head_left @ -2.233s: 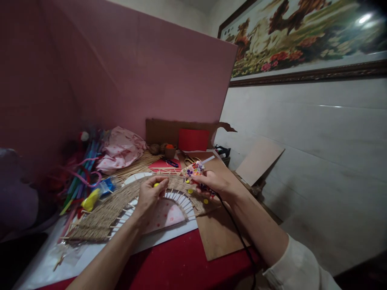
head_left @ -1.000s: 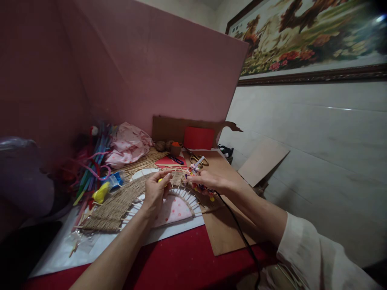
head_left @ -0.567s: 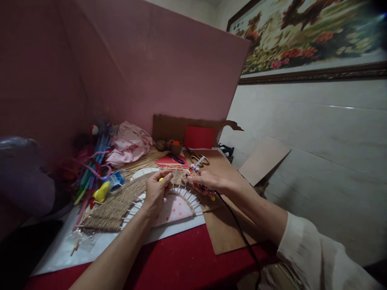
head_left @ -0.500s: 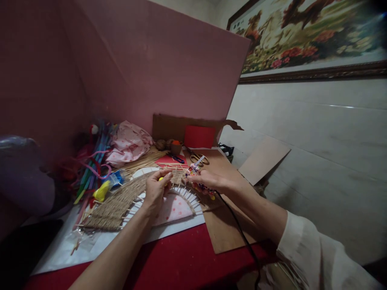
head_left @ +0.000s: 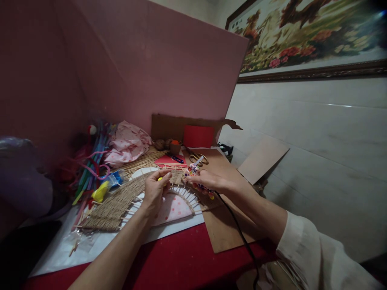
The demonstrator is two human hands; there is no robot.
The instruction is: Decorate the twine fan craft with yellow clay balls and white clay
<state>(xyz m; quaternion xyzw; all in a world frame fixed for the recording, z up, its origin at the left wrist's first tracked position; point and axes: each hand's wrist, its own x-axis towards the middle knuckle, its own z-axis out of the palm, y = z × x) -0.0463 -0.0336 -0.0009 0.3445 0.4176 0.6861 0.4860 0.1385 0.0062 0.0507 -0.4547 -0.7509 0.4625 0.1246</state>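
Note:
My right hand (head_left: pixel 205 178) grips a hot glue gun (head_left: pixel 192 170) with a colourful pattern. A pale glue stick (head_left: pixel 198 161) pokes out of its back end, and a black cord (head_left: pixel 238 223) runs down from its handle. In my left hand (head_left: pixel 154 191), closed in a pinch, is a small yellow piece (head_left: pixel 161 179), mostly hidden by the fingers. Both hands are over an arched panel of woven brown twine (head_left: pixel 117 203) on thin sticks. Inside the arch is a pink patterned half-round (head_left: pixel 172 208). The glue gun's nozzle is too small to make out.
Scissors (head_left: pixel 201 159) and a dark blue cutter (head_left: pixel 175 158) lie behind the panel. Pink cloth (head_left: pixel 128 143), pipe cleaners (head_left: pixel 90 173) and a yellow piece (head_left: pixel 100 192) are to the left. A brown board (head_left: pixel 223 237) lies on the right over the red tablecloth (head_left: pixel 169 262).
The view has shifted very slightly. Both hands keep nearly the same place, still holding the yellow piece and the glue gun.

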